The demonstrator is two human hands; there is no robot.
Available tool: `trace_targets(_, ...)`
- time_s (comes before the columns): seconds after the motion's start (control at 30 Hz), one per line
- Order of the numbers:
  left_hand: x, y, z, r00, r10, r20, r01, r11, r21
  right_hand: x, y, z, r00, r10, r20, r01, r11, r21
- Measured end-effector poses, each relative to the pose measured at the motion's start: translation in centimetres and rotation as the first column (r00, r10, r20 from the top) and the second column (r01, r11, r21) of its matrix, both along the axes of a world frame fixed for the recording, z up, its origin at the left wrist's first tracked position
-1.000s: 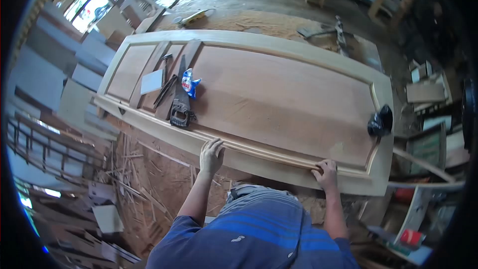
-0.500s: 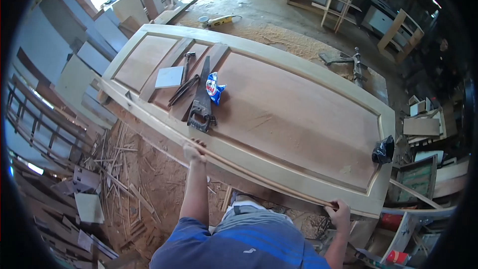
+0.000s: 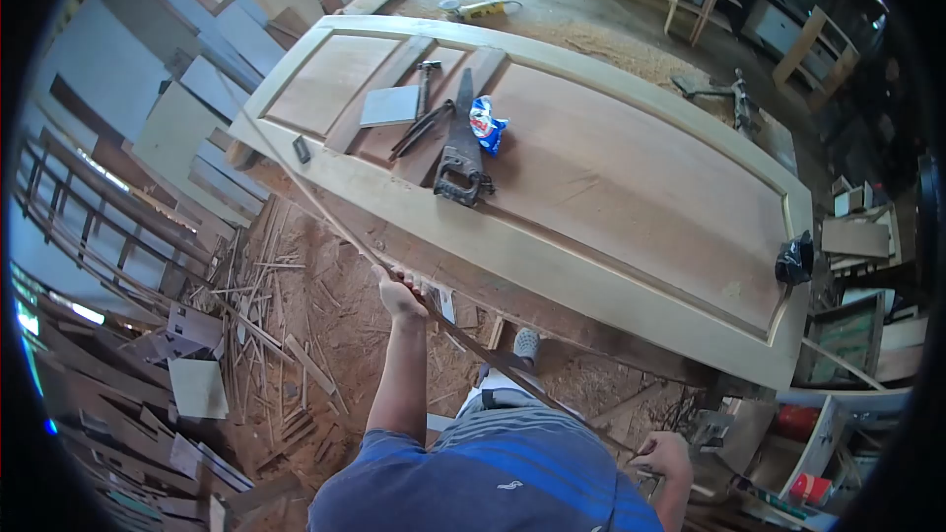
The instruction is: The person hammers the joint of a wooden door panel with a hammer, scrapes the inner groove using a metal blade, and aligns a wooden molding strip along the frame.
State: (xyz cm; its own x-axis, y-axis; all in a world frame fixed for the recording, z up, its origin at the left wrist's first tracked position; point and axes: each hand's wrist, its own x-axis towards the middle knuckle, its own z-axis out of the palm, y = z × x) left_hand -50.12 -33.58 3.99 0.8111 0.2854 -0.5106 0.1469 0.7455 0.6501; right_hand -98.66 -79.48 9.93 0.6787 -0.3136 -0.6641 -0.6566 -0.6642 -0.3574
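My left hand (image 3: pixel 399 294) is closed around the middle of a long thin wooden strip (image 3: pixel 330 222). The fingers of my right hand (image 3: pixel 662 457) are closed on the strip's near end, beside my waist. The strip slants across my body, off the near edge of a large panelled wooden door (image 3: pixel 611 266), and its far end reaches past the door's left corner. On the door lie a handsaw (image 3: pixel 460 153), a hammer (image 3: pixel 425 89), a dark long-handled tool (image 3: pixel 422 130), a pale square piece (image 3: pixel 389 106) and a blue packet (image 3: pixel 487 125).
A black plastic bag (image 3: pixel 794 258) sits at the door's right end. Beyond the door are a yellow power tool (image 3: pixel 483 10) and a metal clamp (image 3: pixel 741 103). Wood offcuts (image 3: pixel 271 335) litter the floor at left; boards (image 3: pixel 168 143) lean behind them. A red can (image 3: pixel 810 489) stands at lower right.
Both hands have drawn the strip off the door's near edge, back toward my body. The strip now tilts more, its near end lower by my waist. My view has shifted.
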Motion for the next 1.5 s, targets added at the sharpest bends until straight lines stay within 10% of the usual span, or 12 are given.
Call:
trace_targets(0.17, -6.1, 0.5, 6.0, 0.985, -0.069, 0.159, 0.077, 0.996, -0.042, -5.6, 6.2, -5.7, 0.992, 0.124, -0.036, -0.127, 0.988, -0.087)
trace_targets(0.47, -11.9, -1.8, 17.9, 0.804, -0.318, 0.502, 0.139, 0.922, 0.363, -6.6, 21.1, -18.3, 0.948, -0.049, 0.314, 0.110, 0.978, -0.179)
trace_targets(1.03, -10.4, 0.8, 19.7, 0.504, -0.664, 0.553, -0.266, 0.490, 0.830, 13.6, 21.0, 20.2, 0.308, -0.267, 0.913, 0.136, 0.962, 0.236)
trace_targets(1.17, -9.9, 5.0, 17.8, 0.494, -0.668, 0.557, -0.421, 0.377, 0.825, 20.0, 20.6, 25.6, 0.041, -0.494, 0.869, -0.112, 0.862, 0.495)
trace_targets(1.5, -8.3, 13.7, 13.0, 0.383, -0.808, 0.448, -0.090, 0.451, 0.888, 32.7, 28.5, 31.6, 0.046, -0.454, 0.890, -0.546, 0.735, 0.403)
